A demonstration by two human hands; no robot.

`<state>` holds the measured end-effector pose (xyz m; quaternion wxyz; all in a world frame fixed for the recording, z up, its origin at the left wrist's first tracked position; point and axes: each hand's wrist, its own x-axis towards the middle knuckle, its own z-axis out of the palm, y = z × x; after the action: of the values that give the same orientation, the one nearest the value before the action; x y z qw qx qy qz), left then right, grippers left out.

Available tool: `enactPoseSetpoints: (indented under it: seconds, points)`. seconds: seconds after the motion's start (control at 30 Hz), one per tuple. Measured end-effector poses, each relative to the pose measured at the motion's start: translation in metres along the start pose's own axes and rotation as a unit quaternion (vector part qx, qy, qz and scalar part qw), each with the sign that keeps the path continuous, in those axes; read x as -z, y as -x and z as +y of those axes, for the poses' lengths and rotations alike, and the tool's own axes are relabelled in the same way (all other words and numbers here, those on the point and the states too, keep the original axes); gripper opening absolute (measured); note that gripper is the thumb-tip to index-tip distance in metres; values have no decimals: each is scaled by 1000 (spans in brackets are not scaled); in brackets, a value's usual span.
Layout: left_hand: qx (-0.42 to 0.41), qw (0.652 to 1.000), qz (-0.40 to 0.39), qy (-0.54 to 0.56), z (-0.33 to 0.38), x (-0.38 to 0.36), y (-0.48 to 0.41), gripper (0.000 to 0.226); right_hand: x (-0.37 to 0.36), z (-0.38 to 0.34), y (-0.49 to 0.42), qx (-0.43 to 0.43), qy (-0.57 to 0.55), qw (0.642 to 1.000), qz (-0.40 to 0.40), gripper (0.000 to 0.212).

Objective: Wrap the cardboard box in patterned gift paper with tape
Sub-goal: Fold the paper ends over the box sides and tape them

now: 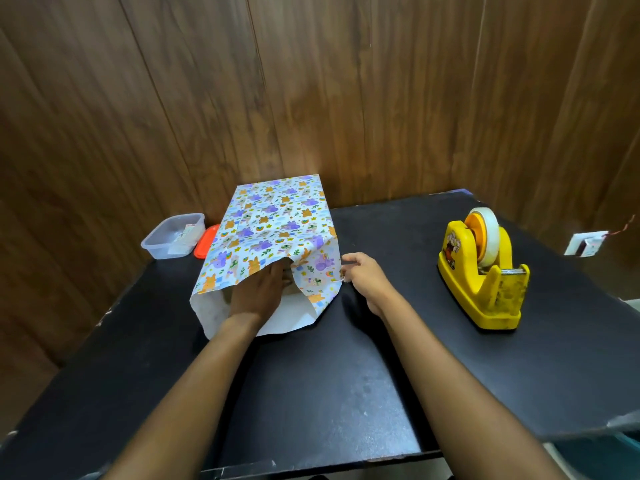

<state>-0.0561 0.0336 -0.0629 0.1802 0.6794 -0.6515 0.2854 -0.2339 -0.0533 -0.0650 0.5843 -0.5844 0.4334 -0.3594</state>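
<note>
- A person's two bare hands work at a parcel of gift paper (273, 233) lying lengthwise by the far edge of a matte black counter (311, 382), towards its far left corner.
- The paper is printed with small purple and orange cartoon animals, rainbows and green leaves on a pale ground. Its plain white underside shows where the near end gapes open like a sleeve.
- The paper forms a flat-topped, box-like block with creased edges. The cardboard box itself is hidden under the wrapping.
- The left hand (258, 294) reaches into the open near end, back of the hand up. Its fingers run under a drooping flap of paper, so it cannot be told whether they grip or merely press.
- The right hand (363, 277) is at the parcel's near right corner, thumb and fingertips pinching the paper's side edge, the other fingers curled.
- A glossy yellow plastic tape dispenser (485, 278), scuffed and bearing a cartoon sticker, stands well apart near the right edge, with a roll of translucent tape (487, 237) on an orange hub.
- At the far left corner sits a clear rectangular plastic tub (173, 237) with rounded corners. Just beside it lies an orange-red lid (206, 241), partly tucked behind the paper.
- Dark, wood-grain panels (311, 81) line the walls behind the counter, and a white wall socket (585, 244) shows past the right edge.
</note>
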Motion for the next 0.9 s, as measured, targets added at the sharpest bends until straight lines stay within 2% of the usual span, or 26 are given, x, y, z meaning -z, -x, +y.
enactPoseSetpoints:
  seconds: [0.07, 0.1, 0.17, 0.2, 0.23, 0.37, 0.5, 0.6, 0.7, 0.77, 0.83, 0.9]
  points:
    - [4, 999, 43, -9, 9, 0, 8, 35, -3, -1, -3, 0, 13, 1000, -10, 39]
    - [12, 999, 49, -18, 15, 1, 17, 41, -3, -2, -5, 2, 21, 1000, -19, 41]
    - [43, 999, 25, 2, 25, 7, 40, 60, -4, 0, -6, 5, 23, 999, -28, 44]
    - [69, 997, 4, 31, 28, 13, 50, 63, -5, 2, -7, 5, 19, 999, -30, 45]
    - [98, 993, -17, 60, 29, 20, 60, 59, -6, 4, -7, 4, 11, 999, -31, 46]
    - [226, 959, -47, 166, 25, 43, 71, 21, -12, 8, -4, 15, 0, 1000, 0, 42]
    - [317, 916, -20, 244, 10, 61, 86, 16, -16, 7, 1, 29, 0, 999, 30, 36]
    - [339, 901, -32, 270, -5, 71, 95, 12, -20, 8, 4, 36, 3, 998, 44, 35]
    - [403, 883, -63, 234, -20, 80, 96, 21, -27, 8, 7, 44, 12, 997, 61, 34]
    - [459, 871, -114, 133, -27, 89, 95, 34, -29, 9, 7, 44, 17, 997, 68, 34]
    - [475, 869, -134, 45, -31, 94, 93, 43, -29, 10, 6, 40, 24, 996, 69, 34]
    - [467, 876, -119, 35, -38, 90, 89, 44, -29, 12, 4, 40, 29, 996, 73, 34]
